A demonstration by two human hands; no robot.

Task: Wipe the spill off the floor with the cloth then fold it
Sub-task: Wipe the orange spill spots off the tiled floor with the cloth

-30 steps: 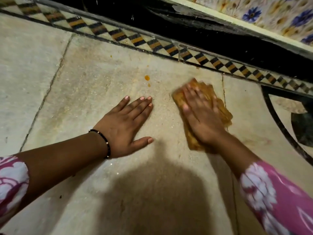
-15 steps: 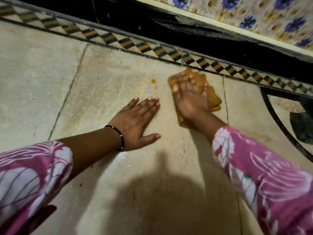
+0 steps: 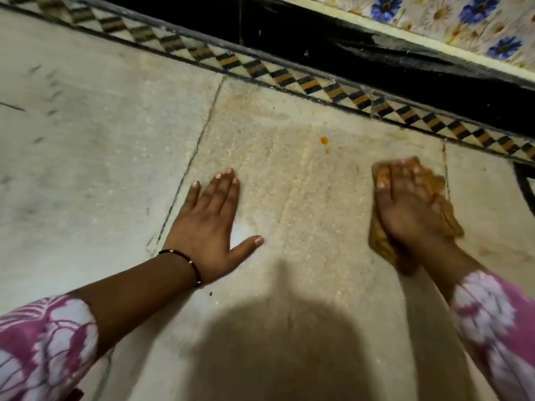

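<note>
Fingers of the right hand (image 3: 405, 206) lie straight and flat on the orange cloth (image 3: 434, 195), pressing it to the floor (image 3: 304, 198) near the patterned border (image 3: 289, 73). Left of the cloth, well apart, sits a small orange spill (image 3: 324, 140). Farther left, the left hand (image 3: 211, 224) rests flat on the floor, fingers extended, holding nothing, a black bracelet (image 3: 188, 261) at its wrist.
</note>
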